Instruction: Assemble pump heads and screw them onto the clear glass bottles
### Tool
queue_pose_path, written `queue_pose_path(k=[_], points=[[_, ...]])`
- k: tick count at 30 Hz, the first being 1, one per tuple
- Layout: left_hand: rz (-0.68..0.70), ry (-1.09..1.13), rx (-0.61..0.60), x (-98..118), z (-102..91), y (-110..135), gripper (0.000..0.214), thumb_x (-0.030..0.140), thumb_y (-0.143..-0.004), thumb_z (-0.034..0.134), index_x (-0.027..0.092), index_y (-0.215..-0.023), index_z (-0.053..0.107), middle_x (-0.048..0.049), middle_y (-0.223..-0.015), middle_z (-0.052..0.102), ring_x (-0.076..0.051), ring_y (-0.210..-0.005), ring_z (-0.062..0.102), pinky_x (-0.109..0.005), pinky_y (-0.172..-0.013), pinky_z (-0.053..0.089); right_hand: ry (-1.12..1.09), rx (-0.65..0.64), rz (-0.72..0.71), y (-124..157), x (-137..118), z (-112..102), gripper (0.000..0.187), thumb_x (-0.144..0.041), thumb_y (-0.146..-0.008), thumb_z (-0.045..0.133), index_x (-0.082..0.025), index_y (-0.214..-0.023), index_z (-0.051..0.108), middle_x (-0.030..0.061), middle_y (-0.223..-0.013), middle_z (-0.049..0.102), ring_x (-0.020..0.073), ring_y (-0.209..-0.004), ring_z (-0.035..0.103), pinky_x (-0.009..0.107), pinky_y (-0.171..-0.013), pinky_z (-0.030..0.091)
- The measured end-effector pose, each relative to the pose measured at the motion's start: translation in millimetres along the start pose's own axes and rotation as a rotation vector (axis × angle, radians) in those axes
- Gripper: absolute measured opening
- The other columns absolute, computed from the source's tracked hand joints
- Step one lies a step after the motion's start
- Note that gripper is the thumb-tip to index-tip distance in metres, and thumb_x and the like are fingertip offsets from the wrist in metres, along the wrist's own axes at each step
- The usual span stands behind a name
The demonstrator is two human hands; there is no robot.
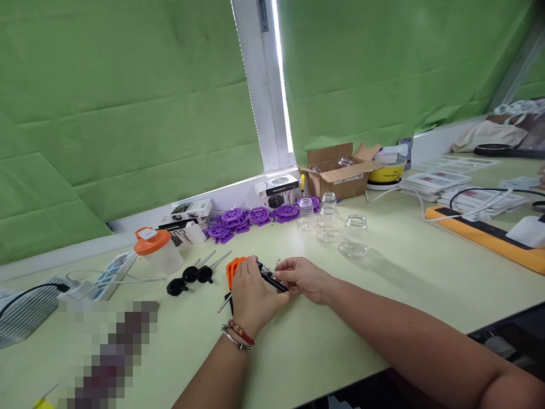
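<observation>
My left hand (251, 292) is closed around an orange plastic part (233, 268) and one end of a thin black tool (271, 279). My right hand (301, 277) pinches the other end of that black tool, both hands resting low over the pale green table (383, 295). A thin metal rod pokes out below my left hand. Several black-handled screwdrivers (193, 275) lie just left of my hands.
Three clear glass jars (353, 234) stand behind my hands, with purple plastic wheels (251, 217) and small boxes (277, 190) along the wall. A cardboard box (336, 170), an orange-lidded cup (155, 250), an orange power strip (485, 233) and stacked cards (438, 183) are around.
</observation>
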State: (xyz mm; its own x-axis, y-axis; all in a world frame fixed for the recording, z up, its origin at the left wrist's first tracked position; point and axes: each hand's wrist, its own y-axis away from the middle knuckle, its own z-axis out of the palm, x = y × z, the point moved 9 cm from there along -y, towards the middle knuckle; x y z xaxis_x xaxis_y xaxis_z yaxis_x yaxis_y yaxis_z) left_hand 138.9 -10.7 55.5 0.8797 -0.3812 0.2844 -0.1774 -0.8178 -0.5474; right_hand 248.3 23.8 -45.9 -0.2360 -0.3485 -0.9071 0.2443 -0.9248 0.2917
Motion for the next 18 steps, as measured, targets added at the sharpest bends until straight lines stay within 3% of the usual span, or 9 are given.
queue_pose_path(k=[18], points=[[0.007, -0.02, -0.022, 0.3, 1.7, -0.4, 0.073, 0.059, -0.047, 0.073, 0.02, -0.102, 0.044, -0.0084, -0.096, 0.056, -0.033, -0.097, 0.056, -0.046, -0.079, 0.046, 0.061, 0.029, 0.04, 1.1, 2.2, -0.7, 0.012, -0.018, -0.071, 0.065, -0.015, -0.077, 0.055, -0.0011, -0.059, 0.059, 0.0069, -0.044, 0.05, 0.017, -0.04, 0.037]])
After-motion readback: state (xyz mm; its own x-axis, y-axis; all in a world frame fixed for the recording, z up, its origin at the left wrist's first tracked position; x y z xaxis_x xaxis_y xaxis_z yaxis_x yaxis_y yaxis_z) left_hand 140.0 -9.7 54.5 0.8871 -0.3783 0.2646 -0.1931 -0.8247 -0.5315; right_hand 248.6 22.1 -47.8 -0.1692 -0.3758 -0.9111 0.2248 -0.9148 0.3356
